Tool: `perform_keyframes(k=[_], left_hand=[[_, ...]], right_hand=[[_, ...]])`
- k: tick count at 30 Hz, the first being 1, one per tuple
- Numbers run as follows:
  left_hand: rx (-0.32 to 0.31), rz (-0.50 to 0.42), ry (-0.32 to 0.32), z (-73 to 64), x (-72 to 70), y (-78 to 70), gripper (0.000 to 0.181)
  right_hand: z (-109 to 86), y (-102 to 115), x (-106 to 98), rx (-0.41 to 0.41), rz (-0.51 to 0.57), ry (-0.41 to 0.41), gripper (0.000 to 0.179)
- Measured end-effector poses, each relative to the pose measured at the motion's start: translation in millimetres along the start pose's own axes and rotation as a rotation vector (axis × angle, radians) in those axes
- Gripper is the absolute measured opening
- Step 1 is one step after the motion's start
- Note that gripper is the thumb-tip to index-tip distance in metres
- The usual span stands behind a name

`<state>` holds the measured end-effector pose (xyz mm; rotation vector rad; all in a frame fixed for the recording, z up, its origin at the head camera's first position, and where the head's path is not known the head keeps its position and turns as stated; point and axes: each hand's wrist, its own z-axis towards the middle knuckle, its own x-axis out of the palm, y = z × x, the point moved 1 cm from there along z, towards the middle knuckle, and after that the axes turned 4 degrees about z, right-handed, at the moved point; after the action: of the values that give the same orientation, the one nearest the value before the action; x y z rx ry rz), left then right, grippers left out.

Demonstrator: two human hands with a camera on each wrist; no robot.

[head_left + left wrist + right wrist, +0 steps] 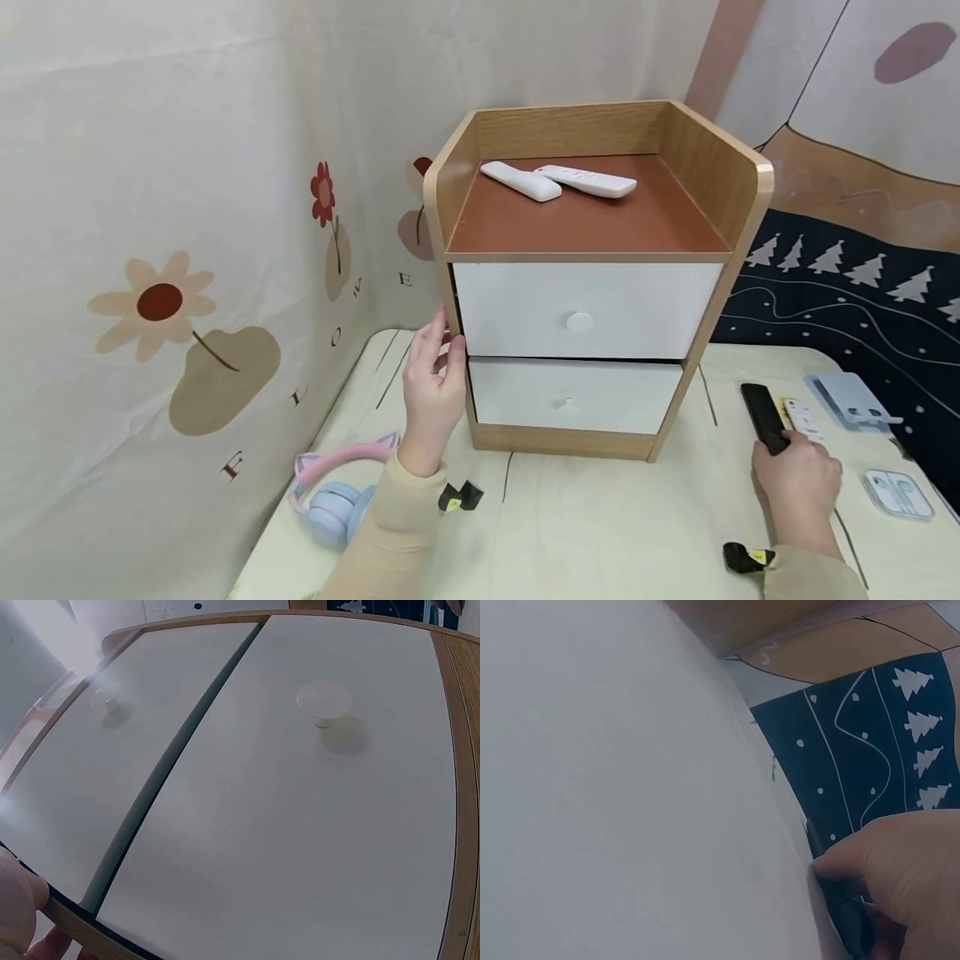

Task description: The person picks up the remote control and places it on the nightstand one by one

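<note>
My left hand (435, 379) touches the left side edge of a small wooden cabinet (577, 257), its fingers along the outer side and thumb near the front edge. In the left wrist view, part of the hand (19, 907) shows beside that edge, below the white drawer fronts (247, 795). Both drawers have round white knobs (579, 322). At the right, my right hand (801, 483) grips the near end of a black remote control (763, 417). In the right wrist view, thumb and fingers pinch this dark remote (847, 919), partly hidden by the hand.
Two white remotes (521, 181) lie on the cabinet's brown top. Pink and blue cat-ear headphones (333, 508) lie at left. Near the right hand are a white remote (802, 418), a pale blue case (851, 400) and a clear earphone box (897, 493). Patterned fabric (150, 150) hangs behind.
</note>
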<state>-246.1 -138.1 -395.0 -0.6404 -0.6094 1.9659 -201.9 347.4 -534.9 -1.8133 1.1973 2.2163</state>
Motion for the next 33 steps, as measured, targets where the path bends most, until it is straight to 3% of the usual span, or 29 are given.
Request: perform_keyframes(k=[16,25,33], left_hand=[[-0.009,0.004,-0.014,-0.2,-3.8,-1.2,0.053],[0.0,-0.011,-0.009,0.1,-2.7,-0.5,0.054],[0.025,-0.014,-0.002,0.5,-0.6,2.6,0.054]], right_hand=[[-0.5,5.4,-1.9,0.052,0.134,-0.046,0.066],[-13.0,25.7,-24.1,0.003,0.268,-0.218,0.061],[-38.0,55.6,-54.2,-0.059,0.39,-0.384,0.057]])
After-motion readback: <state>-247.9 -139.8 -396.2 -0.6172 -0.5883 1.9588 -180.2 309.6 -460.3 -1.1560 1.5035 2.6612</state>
